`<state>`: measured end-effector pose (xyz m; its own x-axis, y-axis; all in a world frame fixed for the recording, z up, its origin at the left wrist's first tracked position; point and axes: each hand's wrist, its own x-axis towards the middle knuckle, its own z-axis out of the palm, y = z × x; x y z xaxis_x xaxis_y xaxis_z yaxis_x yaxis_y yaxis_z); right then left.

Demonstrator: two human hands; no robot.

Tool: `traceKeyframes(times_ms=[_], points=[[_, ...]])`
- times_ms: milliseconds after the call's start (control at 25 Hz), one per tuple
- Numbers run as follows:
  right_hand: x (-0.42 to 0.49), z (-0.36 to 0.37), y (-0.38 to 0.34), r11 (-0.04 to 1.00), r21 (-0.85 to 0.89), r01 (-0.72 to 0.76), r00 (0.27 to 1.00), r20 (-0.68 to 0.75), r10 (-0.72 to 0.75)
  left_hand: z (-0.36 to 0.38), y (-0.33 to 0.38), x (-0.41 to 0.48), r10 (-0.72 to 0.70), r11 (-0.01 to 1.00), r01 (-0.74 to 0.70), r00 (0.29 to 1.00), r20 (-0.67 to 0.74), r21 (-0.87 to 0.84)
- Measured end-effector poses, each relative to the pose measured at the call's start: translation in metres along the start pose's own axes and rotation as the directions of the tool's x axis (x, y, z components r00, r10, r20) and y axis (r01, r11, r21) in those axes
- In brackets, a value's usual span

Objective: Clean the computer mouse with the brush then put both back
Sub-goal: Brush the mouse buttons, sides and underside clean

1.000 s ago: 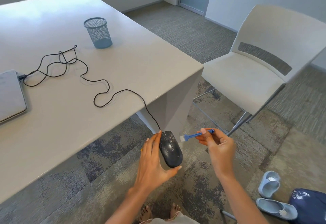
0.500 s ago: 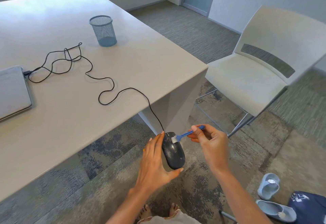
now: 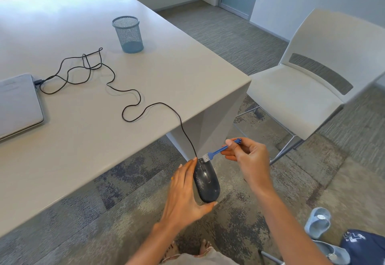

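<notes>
The left hand (image 3: 185, 194) cups the black computer mouse (image 3: 206, 181) from its left side and rear, thumb under the back end, holding it in the air below and in front of the worktop's (image 3: 166, 81) near right corner. The right hand (image 3: 248, 160) pinches the blue brush (image 3: 220, 150) by its handle between thumb and fingers, with the white bristles resting on the front end of the mouse, beside where the cord leaves it. The black cord (image 3: 133, 106) climbs over the worktop's near edge and loops across the surface to a closed laptop (image 3: 18, 106) at the left edge. A blue mesh cup (image 3: 128, 34) stands upright farther back on the worktop, well apart from the cord loops.
</notes>
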<state>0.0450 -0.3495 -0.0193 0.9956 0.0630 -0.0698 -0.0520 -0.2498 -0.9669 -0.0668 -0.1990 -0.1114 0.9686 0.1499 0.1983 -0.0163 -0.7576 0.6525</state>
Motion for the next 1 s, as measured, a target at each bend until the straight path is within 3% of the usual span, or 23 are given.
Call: traceKeyframes(times_ms=[160, 360, 560, 760, 1000], points=[[-0.002, 0.009, 0.000, 0.971, -0.204, 0.126, 0.991, -0.025, -0.134, -0.001, 0.001, 0.001, 0.017, 1.000, -0.017, 1.000, 0.002, -0.002], [0.000, 0.019, -0.006, 0.999, -0.037, 0.022, 0.999, 0.040, -0.021, -0.002, -0.001, 0.001, 0.016, 1.000, -0.016, 1.000, 0.009, -0.003], [0.009, 0.012, -0.001, 0.983, -0.171, 0.065, 0.995, -0.061, -0.077, -0.002, -0.005, 0.000, -0.002, 1.000, 0.002, 1.000, 0.016, -0.008], [0.002, 0.024, -0.003, 0.997, 0.066, -0.034, 0.999, 0.023, 0.033, -0.002, -0.005, 0.005, -0.018, 0.999, 0.019, 1.000, 0.021, -0.026], [0.015, 0.007, 0.009, 0.983, 0.141, -0.121, 0.987, -0.089, 0.134, -0.003, -0.008, 0.005, -0.040, 0.999, 0.040, 0.999, 0.000, -0.035]])
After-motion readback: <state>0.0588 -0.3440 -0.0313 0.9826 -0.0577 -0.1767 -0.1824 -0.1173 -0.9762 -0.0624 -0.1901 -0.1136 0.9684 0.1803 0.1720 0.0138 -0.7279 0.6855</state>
